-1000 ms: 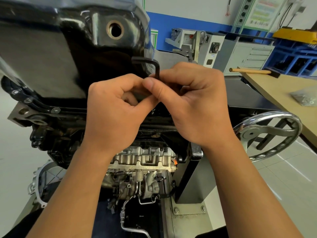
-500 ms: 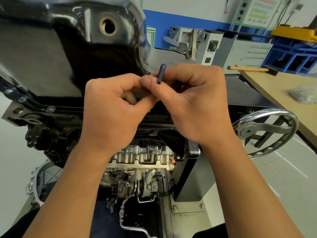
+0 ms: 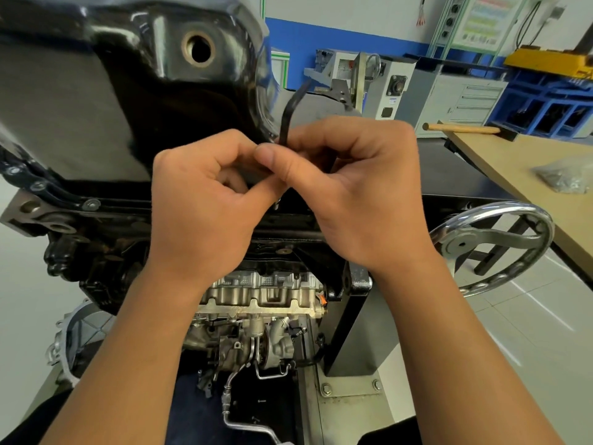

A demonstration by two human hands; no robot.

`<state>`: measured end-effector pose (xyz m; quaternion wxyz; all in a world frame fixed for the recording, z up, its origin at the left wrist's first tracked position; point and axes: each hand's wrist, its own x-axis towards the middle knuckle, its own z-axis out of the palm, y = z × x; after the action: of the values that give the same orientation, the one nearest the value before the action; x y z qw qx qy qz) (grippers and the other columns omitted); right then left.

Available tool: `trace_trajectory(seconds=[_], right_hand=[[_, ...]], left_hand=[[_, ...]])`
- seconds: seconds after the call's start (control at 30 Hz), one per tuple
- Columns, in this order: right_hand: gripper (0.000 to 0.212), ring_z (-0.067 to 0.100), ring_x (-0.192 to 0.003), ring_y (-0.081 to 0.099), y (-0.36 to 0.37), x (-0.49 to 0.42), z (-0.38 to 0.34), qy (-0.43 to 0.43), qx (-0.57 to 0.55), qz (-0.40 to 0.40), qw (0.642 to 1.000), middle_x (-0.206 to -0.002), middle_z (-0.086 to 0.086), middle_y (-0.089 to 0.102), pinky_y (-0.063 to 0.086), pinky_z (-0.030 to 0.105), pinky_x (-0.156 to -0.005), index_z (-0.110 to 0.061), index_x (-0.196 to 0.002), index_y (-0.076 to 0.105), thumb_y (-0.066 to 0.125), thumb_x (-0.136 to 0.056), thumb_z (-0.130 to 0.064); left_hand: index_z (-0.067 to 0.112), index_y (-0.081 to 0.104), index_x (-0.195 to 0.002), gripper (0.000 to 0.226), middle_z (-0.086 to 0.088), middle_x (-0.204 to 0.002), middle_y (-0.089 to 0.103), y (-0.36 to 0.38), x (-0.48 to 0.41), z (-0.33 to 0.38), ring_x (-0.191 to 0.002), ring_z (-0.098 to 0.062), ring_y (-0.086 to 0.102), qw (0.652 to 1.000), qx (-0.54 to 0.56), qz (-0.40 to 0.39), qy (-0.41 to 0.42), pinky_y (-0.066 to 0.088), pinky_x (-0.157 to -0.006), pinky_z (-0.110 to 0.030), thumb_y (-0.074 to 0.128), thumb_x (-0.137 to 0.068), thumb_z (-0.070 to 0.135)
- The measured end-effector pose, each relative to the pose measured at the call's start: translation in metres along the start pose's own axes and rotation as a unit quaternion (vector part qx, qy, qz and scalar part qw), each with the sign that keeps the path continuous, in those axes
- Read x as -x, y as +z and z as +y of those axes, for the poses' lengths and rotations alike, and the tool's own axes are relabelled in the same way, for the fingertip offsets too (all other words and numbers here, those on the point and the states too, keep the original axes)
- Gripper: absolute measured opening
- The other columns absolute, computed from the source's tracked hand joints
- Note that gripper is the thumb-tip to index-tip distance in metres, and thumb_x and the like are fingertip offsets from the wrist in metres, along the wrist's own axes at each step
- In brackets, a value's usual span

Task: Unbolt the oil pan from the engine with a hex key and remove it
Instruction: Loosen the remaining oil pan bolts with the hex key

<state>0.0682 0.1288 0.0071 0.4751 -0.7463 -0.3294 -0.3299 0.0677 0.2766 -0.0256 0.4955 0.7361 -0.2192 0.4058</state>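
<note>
Head view, looking down over both forearms: the black oil pan [image 3: 80,107] fills the upper left, sitting on top of the upturned engine [image 3: 263,293], its flange flat against the block, with bolt heads [image 3: 91,204] showing along the near left edge. The open drain hole [image 3: 198,48] sits high on the pan's glossy wall. Both hands meet in the middle, right at the pan's near right corner. The right hand [image 3: 362,194] has the hex key [image 3: 286,117] pinched between thumb and curled forefinger. The key's dark shaft rises straight up out of the grip, and its bent end angles away to the upper right, beside the pan wall. The left hand [image 3: 205,213] is curled in tight, touching the right thumb. Its fingertips are tucked out of sight, so I cannot tell whether it has hold of the key as well. Below the wrists are the pale cast cylinder head and the turbocharger [image 3: 266,345] with its thin metal pipes. Just to the right stands the dark upright of the engine stand [image 3: 346,332], bolted to a base plate. A chromed handwheel [image 3: 494,245] sits right of the right wrist. Past it is a wooden workbench [image 3: 519,155], carrying a wooden-handled hammer [image 3: 462,128] at its far end and a clear bag of small hardware [image 3: 564,176] nearer the edge. At the back are a grey drawer cabinet [image 3: 465,97], blue racking [image 3: 545,104] and a wall chart [image 3: 481,20] whose print is too small to read.
</note>
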Motion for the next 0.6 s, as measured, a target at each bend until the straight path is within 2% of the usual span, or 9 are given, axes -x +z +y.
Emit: trace_trajectory(seconds=[0.07, 0.17, 0.27, 0.37, 0.47, 0.53, 0.6], right_hand=[[0.011, 0.015, -0.065, 0.063, -0.0001, -0.0002, -0.0009, -0.009, 0.011, -0.016, 1.000, -0.071, 0.007, 0.071, 0.049, 0.028, -0.060, -0.001, -0.085, 0.077, 0.074, -0.089, -0.010], [0.015, 0.018, -0.073, 0.061, -0.0037, -0.0022, -0.0006, -0.016, 0.045, -0.067, 0.997, -0.076, 0.010, 0.067, 0.049, 0.033, -0.069, 0.001, -0.091, 0.074, 0.063, -0.096, -0.008], [0.016, 0.021, -0.078, 0.061, -0.0046, -0.0030, -0.0005, -0.016, 0.056, -0.086, 0.995, -0.079, 0.012, 0.065, 0.049, 0.037, -0.073, 0.002, -0.094, 0.072, 0.060, -0.097, -0.009], [0.016, 0.019, -0.065, 0.058, -0.0022, -0.0019, -0.0012, -0.019, 0.042, -0.036, 0.998, -0.069, 0.012, 0.066, 0.047, 0.031, -0.061, 0.002, -0.085, 0.075, 0.073, -0.089, -0.014], [0.012, 0.015, -0.062, 0.059, 0.0001, -0.0014, -0.0011, -0.021, 0.017, -0.008, 1.000, -0.069, 0.009, 0.069, 0.046, 0.025, -0.058, -0.001, -0.082, 0.078, 0.078, -0.085, -0.013], [0.011, 0.017, -0.065, 0.060, -0.0001, -0.0021, -0.0013, -0.018, 0.014, -0.024, 0.999, -0.070, 0.010, 0.068, 0.047, 0.028, -0.061, -0.002, -0.085, 0.077, 0.074, -0.088, -0.011], [0.013, 0.020, -0.070, 0.061, -0.0019, -0.0028, -0.0006, -0.019, 0.024, -0.046, 0.998, -0.073, 0.012, 0.067, 0.049, 0.032, -0.066, 0.001, -0.088, 0.076, 0.068, -0.093, -0.008]], left_hand=[[0.026, 0.069, -0.090, 0.010, 0.019, -0.062, 0.065, -0.0021, -0.0008, 0.0005, -0.048, -0.003, 0.060, 0.999, 0.026, -0.039, 0.007, 0.041, -0.048, -0.008, 0.074, -0.089, 0.018], [0.032, 0.067, -0.099, 0.021, 0.016, -0.079, 0.073, -0.0064, -0.0023, -0.0003, -0.054, -0.013, 0.067, 0.991, 0.075, -0.113, 0.001, 0.053, -0.051, -0.021, 0.062, -0.097, 0.012], [0.032, 0.068, -0.096, 0.018, 0.016, -0.077, 0.073, -0.0067, -0.0034, 0.0003, -0.048, -0.015, 0.065, 0.994, 0.060, -0.086, -0.002, 0.049, -0.047, -0.020, 0.064, -0.096, 0.014], [0.029, 0.068, -0.085, 0.012, 0.015, -0.068, 0.069, -0.0042, -0.0030, 0.0013, -0.045, -0.012, 0.060, 0.999, 0.041, -0.034, 0.001, 0.042, -0.043, -0.016, 0.073, -0.090, 0.020], [0.029, 0.065, -0.079, 0.014, 0.020, -0.060, 0.061, -0.0009, -0.0023, -0.0001, -0.043, -0.007, 0.052, 1.000, 0.017, -0.006, 0.004, 0.036, -0.043, -0.015, 0.077, -0.087, 0.027], [0.024, 0.067, -0.086, 0.008, 0.024, -0.062, 0.062, -0.0009, -0.0019, -0.0020, -0.046, -0.004, 0.055, 1.000, 0.017, -0.023, 0.005, 0.038, -0.046, -0.012, 0.074, -0.089, 0.023], [0.027, 0.068, -0.094, 0.009, 0.022, -0.068, 0.067, -0.0030, -0.0015, -0.0023, -0.053, -0.007, 0.064, 0.997, 0.030, -0.072, 0.016, 0.046, -0.050, -0.014, 0.066, -0.095, 0.018]])
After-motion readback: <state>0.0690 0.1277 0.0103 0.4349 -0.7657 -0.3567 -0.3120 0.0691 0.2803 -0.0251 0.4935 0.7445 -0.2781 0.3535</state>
